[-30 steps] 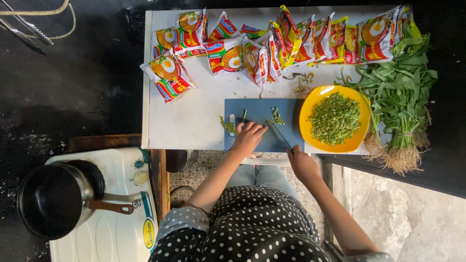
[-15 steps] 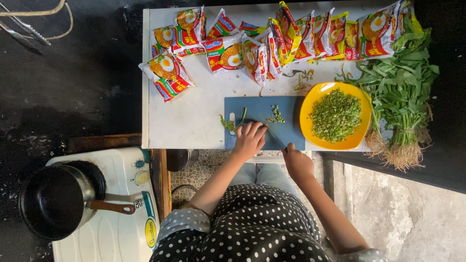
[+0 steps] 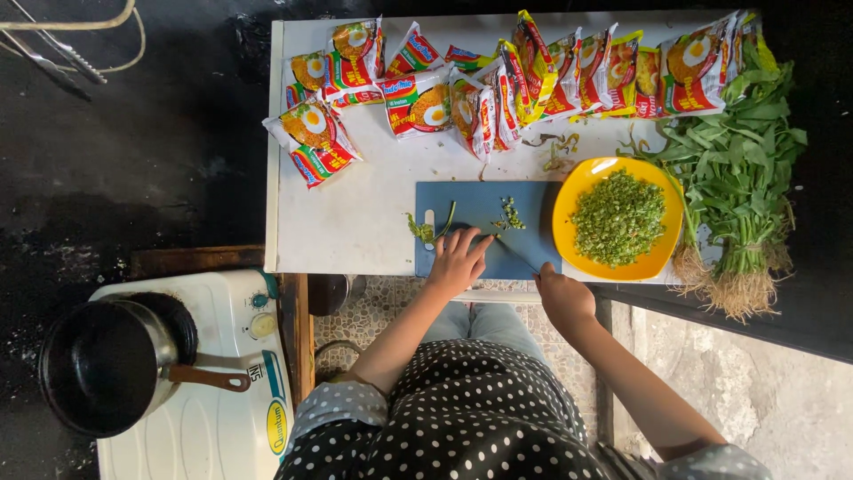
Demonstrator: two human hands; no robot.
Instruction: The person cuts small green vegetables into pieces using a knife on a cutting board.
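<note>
My left hand (image 3: 458, 260) rests flat on the near edge of a blue cutting board (image 3: 475, 200), fingers spread, next to a few green stems (image 3: 425, 228). My right hand (image 3: 562, 296) grips a knife (image 3: 518, 256) whose blade lies on the board and points toward my left hand. A small heap of chopped greens (image 3: 511, 213) sits on the board's middle. A yellow plate (image 3: 569, 206) full of chopped greens stands just right of the board.
A white table (image 3: 355, 213) carries several instant noodle packets (image 3: 418, 102) along its far edge and a bunch of leafy greens with roots (image 3: 742, 191) at the right. At lower left a dark pot (image 3: 102, 364) stands on a white stove (image 3: 227, 427).
My right hand has drawn back toward the table's near edge with the knife. My left hand stays on the board.
</note>
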